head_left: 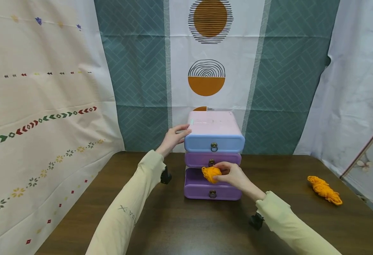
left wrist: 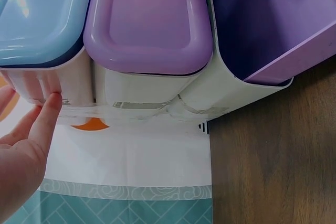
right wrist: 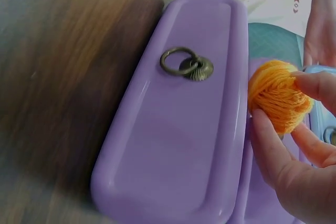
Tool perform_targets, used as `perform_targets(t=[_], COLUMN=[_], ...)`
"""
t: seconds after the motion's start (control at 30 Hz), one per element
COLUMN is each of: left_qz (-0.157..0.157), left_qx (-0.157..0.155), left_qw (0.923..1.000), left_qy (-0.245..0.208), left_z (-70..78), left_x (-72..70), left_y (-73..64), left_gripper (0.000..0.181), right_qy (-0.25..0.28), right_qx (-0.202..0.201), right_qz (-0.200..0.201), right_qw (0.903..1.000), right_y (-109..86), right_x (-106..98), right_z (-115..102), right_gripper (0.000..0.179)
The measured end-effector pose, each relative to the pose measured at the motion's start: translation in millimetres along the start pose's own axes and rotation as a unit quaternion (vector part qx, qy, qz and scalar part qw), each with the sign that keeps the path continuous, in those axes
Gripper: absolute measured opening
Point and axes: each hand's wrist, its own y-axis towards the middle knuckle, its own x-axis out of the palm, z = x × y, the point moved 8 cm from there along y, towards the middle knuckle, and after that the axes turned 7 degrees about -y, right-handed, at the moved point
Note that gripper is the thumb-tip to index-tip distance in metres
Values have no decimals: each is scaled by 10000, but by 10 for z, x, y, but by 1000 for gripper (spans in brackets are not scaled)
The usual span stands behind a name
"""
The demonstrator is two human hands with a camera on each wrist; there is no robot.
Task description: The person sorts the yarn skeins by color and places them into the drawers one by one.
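Note:
A small three-drawer cabinet stands on the table, with a blue top drawer and a purple middle drawer, both pushed in. Its purple bottom drawer is pulled out. My right hand pinches a ball of orange yarn between thumb and fingers, just above that drawer; the right wrist view shows the yarn close up. My left hand rests against the cabinet's upper left side. In the left wrist view its fingertips touch the pale side wall, fingers extended.
A twisted skein of orange yarn lies on the brown table at the right. Patterned cloth hangs behind the cabinet, and more cloth hangs along both sides. Each drawer front carries a ring pull, such as the bottom one.

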Motion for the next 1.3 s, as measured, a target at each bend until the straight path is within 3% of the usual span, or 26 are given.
perform_targets(t=[0.53,1.07,1.3], left_qz=[-15,-80,-45], left_qx=[50,42,45], left_qw=[10000,10000,10000], left_qy=[-19,22,17], left_z=[18,44,46], left_x=[1,9,8], left_y=[-21,-45,-54], left_gripper=[47,47,47], right_qy=[-228,-311,-23], right_qx=[-157,305,407], right_qz=[-31,-75,-211], right_qw=[9996,9990,9989], right_y=[169,242,228], right_x=[264,408,448], right_z=[-104,-78,-84], right_gripper=[35,34,37])
